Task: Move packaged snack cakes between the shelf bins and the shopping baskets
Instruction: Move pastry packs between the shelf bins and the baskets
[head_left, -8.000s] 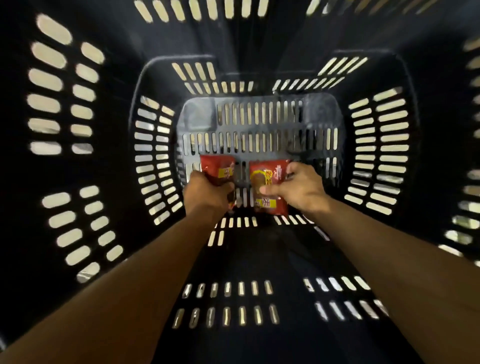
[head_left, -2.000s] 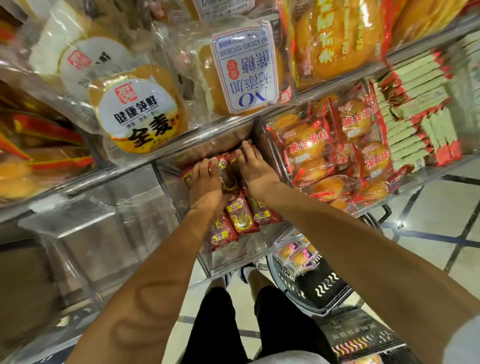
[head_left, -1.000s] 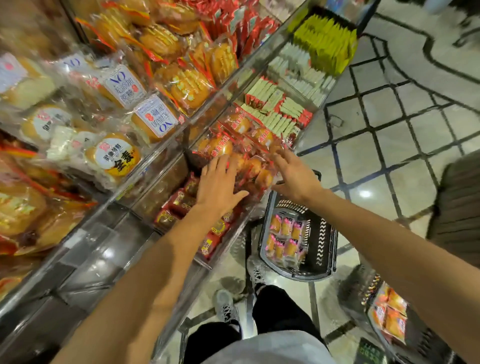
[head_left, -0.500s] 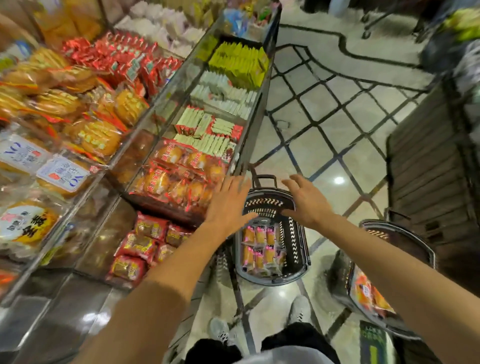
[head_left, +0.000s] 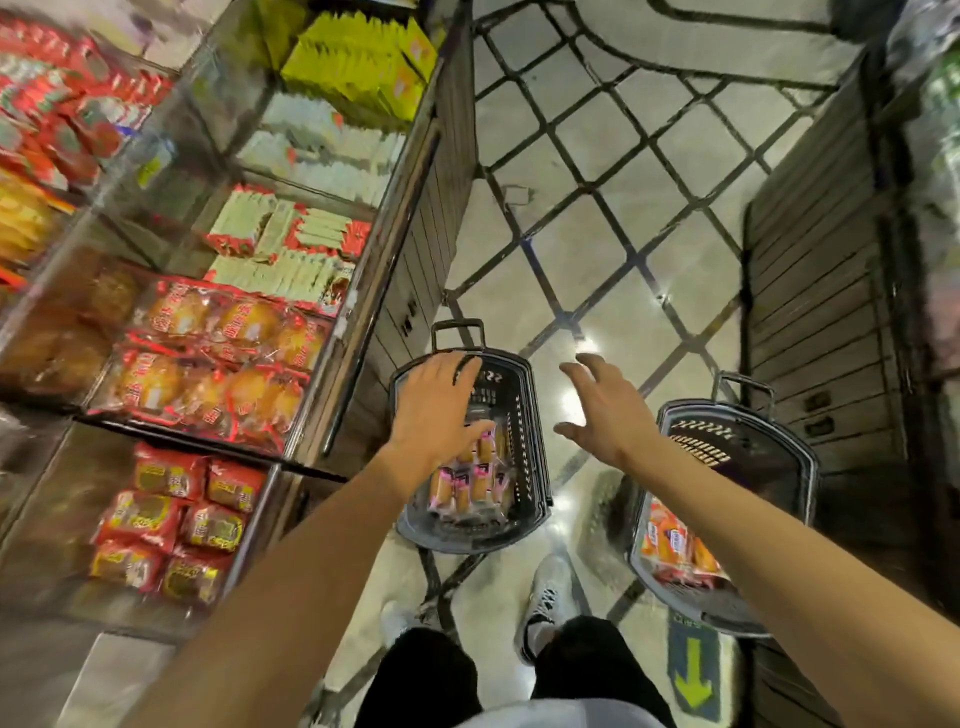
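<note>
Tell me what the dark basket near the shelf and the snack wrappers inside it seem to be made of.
Basket: probably hard plastic, dark and matte, judging by its moulded slotted walls. Snack wrappers: seemingly thin clear film with pink print, glossy, with the cakes showing through.

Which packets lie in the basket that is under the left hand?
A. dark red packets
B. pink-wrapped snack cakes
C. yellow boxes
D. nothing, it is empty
B: the basket below the left hand holds pink-wrapped snack cakes; the dark red packets lie in a shelf bin, and the yellow boxes sit farther along the shelf.
</note>
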